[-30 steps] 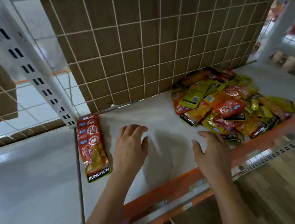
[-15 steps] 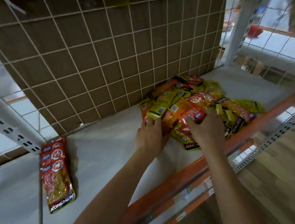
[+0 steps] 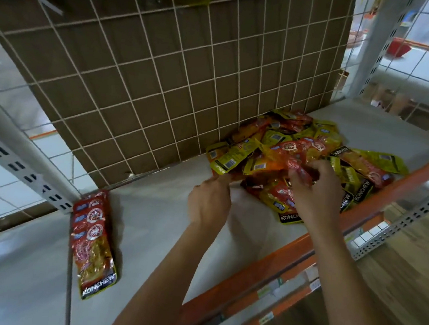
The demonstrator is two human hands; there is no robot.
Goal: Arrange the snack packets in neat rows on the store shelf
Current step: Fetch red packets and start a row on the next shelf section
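A second ago both hands were hovering spread over bare shelf; half a second ago they were lying on the heap, and now they are working into it. The right hand [image 3: 313, 193] is curling its fingers around a red foil snack packet [image 3: 296, 168] on top of the loose pile of red, orange and yellow foil snack packets [image 3: 312, 147]. The left hand [image 3: 209, 203] is reaching its bunched fingertips to the pile's left edge; motion blur is hiding whether it is pinching anything. The pile is lying on the white store shelf [image 3: 165, 222] towards its right end, running from the brown cardboard-backed wire grid wall [image 3: 163, 81] to the orange front edge [image 3: 264, 263]. At the shelf's left edge, well apart from the pile, an overlapping row of red and yellow foil packets [image 3: 94, 240] is lying flat, stretching from the back corner towards the front.
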